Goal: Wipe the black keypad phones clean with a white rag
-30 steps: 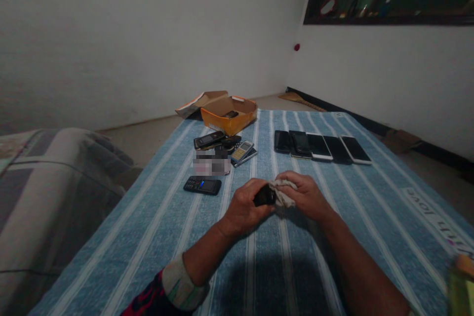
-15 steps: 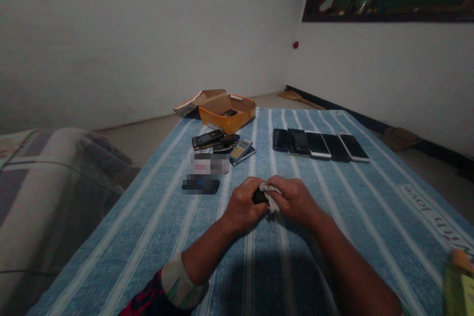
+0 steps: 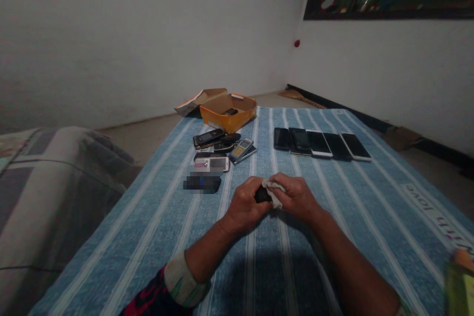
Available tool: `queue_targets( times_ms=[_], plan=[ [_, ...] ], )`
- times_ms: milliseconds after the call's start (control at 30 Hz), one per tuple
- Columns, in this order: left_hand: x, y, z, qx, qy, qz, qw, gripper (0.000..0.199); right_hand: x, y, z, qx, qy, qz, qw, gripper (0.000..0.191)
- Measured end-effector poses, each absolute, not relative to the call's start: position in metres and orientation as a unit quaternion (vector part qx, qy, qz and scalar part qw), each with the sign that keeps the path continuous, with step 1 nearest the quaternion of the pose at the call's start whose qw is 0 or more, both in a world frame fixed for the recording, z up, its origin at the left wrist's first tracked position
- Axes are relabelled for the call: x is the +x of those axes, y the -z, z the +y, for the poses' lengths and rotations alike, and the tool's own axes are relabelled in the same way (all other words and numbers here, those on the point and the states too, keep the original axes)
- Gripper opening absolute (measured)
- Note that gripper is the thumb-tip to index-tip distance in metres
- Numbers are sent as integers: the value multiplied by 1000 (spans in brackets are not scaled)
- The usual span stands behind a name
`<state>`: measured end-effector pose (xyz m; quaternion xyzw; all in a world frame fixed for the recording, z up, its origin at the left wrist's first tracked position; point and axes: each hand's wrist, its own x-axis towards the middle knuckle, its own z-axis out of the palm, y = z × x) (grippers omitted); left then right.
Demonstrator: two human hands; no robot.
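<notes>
Near the middle of the striped blue cloth, my left hand [image 3: 247, 206] is wrapped round a small black object [image 3: 262, 194], which looks like a phone; much of it is hidden by the fingers. My right hand [image 3: 296, 196] pinches a crumpled white cloth [image 3: 275, 196] against the black object's right side. Both hands are close together, just above the bed-like surface [image 3: 163, 237]. Beyond my left hand lies a loose group of old phones, among them a silver keypad phone [image 3: 242, 149] and a white and pink phone [image 3: 212, 164].
An open orange box [image 3: 231, 121] with a dark phone inside stands at the far edge. A row of several flat phones, one a white-edged phone [image 3: 356, 146], lies at the back right. Draped fabric [image 3: 66, 197] is at the left, and a green-yellow item [image 3: 458, 286] at the lower right.
The white cloth has shifted and bunched slightly against the black object, with small movements of my right fingers. My left hand keeps its hold. The view has moved very slightly.
</notes>
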<state>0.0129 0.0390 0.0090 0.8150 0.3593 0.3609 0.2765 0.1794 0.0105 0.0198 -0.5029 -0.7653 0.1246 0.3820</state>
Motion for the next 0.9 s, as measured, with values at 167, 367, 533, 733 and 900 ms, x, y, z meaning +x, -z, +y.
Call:
queue_targets(
  times_ms=[167, 367, 533, 733, 900],
  plan=[
    [14, -10, 39, 820, -357, 353, 273, 24, 177, -17, 11, -520, -108, -748, 398, 14],
    [14, -11, 38, 812, -361, 365, 279, 26, 177, -20, 12, -497, -137, -755, 405, 15],
    [15, -13, 37, 819, -367, 332, 290, 40, 182, -19, 18, -512, -310, -610, 519, 6],
    [15, -15, 36, 814, -376, 343, 279, 37, 191, -15, 20, -369, -582, -367, 625, 18],
    [15, -14, 35, 813, -380, 342, 279, 40, 189, -13, 18, -293, -646, -331, 623, 17]
  ],
)
